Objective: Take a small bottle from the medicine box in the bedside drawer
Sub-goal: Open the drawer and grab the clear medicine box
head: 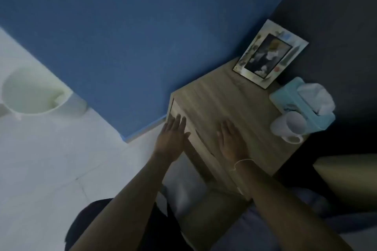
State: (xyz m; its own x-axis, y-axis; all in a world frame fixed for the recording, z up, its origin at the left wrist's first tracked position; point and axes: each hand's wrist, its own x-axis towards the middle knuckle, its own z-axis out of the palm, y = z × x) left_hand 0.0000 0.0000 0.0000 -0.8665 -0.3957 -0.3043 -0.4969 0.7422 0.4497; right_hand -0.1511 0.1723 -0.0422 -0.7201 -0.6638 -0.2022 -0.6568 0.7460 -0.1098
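Note:
A wooden bedside cabinet point(220, 98) stands in the corner against the blue wall, seen from above in dim light. My left hand point(173, 136) is flat and open at the cabinet's front edge, fingers over the top of the drawer front point(195, 149). My right hand point(232, 140) lies open, palm down, on the cabinet top; a thin string bracelet circles its wrist. The drawer looks closed. No medicine box or small bottle is in sight.
On the cabinet top stand a picture frame point(269, 55), a light blue tissue box point(302, 106) and a white mug point(289, 126) near the right edge. A white bin point(34, 91) sits on the pale tiled floor at the left. Dark bedding lies at the right.

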